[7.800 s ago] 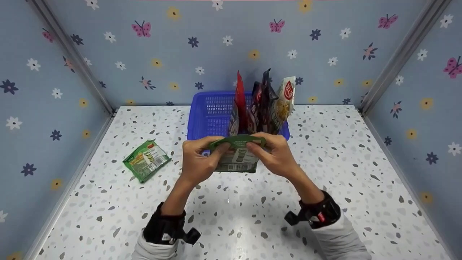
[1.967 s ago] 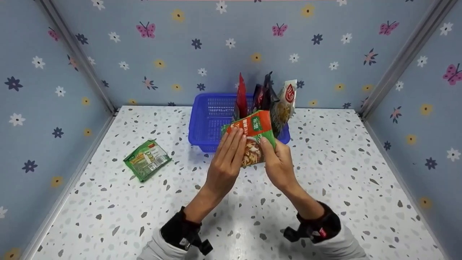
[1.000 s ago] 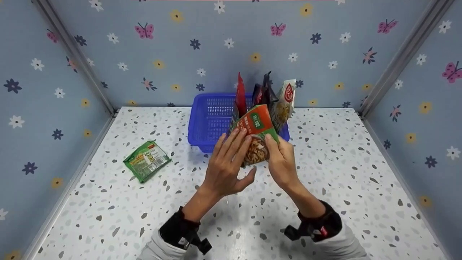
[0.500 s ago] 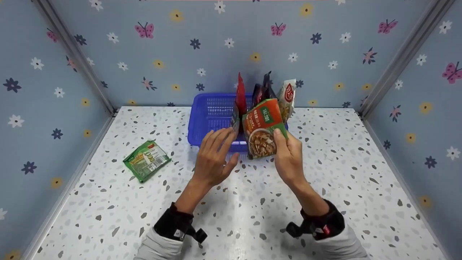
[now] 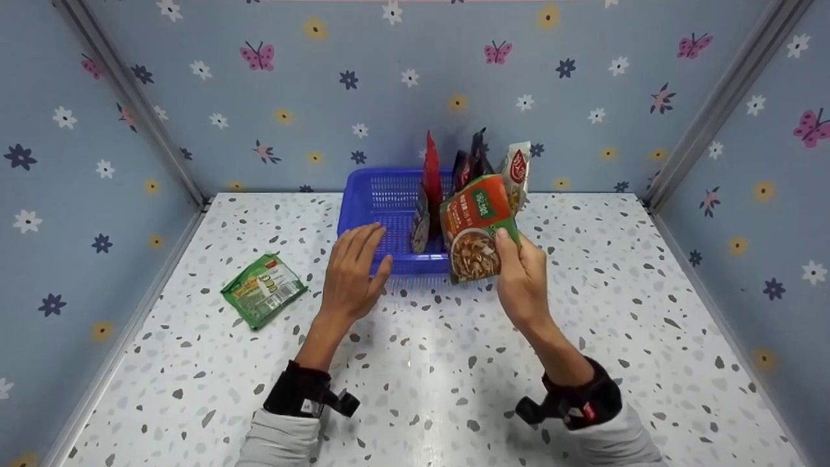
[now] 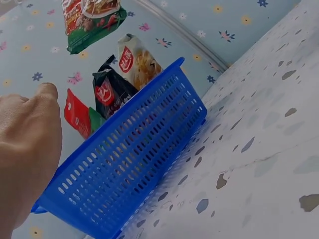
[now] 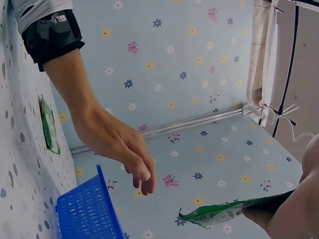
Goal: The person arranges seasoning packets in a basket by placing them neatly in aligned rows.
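My right hand (image 5: 525, 279) pinches a green and orange food packet (image 5: 476, 227) by its right edge, thumb on the front, where a bowl of food is printed. The packet is held up over the front right of a blue plastic basket (image 5: 421, 264); the left wrist view shows this packet (image 6: 92, 30) above the basket's rim. My left hand (image 5: 347, 279) holds nothing. Its fingers are relaxed and spread over the basket's front left corner, and the right wrist view shows the same left hand (image 7: 119, 144) in the air above the basket (image 7: 89, 209).
A second green packet (image 5: 264, 290) lies flat on the speckled table at the left. Inside the basket stand a red packet (image 5: 431, 168), dark packets (image 5: 478, 155), a white packet (image 5: 519, 165) and a small greyish one (image 5: 420, 227). A patterned wall rises behind.
Earlier both hands held the packet's top edge; then its front was turned up and the left hand lay flat on it. The left hand has since moved off leftward, the right hand carrying the packet slightly right.
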A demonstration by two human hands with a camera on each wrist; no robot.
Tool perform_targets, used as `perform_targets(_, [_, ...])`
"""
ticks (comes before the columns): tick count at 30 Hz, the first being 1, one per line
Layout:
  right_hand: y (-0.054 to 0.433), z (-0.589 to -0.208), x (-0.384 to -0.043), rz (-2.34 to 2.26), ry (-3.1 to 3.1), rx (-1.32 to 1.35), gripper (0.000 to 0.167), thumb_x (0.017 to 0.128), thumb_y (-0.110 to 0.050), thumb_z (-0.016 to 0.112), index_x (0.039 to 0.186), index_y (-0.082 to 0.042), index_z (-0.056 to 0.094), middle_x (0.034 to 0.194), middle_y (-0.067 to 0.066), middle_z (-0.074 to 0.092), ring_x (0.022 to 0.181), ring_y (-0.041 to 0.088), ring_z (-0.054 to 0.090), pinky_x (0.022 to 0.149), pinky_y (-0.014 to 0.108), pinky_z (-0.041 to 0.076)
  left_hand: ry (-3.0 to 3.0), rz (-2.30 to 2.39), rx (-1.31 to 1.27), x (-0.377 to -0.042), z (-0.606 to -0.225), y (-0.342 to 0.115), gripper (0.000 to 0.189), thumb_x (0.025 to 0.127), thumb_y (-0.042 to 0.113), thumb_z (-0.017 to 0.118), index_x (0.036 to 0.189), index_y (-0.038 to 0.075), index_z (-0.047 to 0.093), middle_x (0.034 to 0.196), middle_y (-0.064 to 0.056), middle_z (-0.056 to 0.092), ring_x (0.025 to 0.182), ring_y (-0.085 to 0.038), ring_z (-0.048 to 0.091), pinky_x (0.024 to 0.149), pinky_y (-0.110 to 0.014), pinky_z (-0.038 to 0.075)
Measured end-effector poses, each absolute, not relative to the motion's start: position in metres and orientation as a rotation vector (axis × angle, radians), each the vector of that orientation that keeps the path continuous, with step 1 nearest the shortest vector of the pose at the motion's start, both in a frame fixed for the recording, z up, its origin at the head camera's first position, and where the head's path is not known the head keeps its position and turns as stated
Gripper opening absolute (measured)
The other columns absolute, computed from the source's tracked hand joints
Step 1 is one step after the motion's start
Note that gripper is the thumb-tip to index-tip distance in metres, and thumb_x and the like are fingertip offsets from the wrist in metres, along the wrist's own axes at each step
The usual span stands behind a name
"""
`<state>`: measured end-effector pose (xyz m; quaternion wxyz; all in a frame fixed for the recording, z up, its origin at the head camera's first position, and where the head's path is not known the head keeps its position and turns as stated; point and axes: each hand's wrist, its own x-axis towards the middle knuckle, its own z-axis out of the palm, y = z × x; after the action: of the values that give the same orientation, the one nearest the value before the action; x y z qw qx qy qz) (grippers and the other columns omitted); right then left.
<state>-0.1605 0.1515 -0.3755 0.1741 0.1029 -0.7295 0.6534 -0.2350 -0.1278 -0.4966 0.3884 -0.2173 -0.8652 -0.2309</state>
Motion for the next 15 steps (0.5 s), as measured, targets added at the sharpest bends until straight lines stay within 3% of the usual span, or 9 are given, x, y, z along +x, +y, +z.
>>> perform_targets(15, [0.152,-0.376,-0.160,1.871,-2.039,0.317,0.044,0.120,-0.017,0.042,0.146,0.007,0.068,0.137,0.028,0.076,0.121,0.025,0.071,0.104,0.030,0.057,-2.404,-0.574,-0.545,-0.242,-0.517,-0.142,0.051,0.114,0.033,0.065,0.154,0.002,0.064,0.153,-0.020,0.070,0.146,-0.042,0.063,0.136,-0.062,0.038])
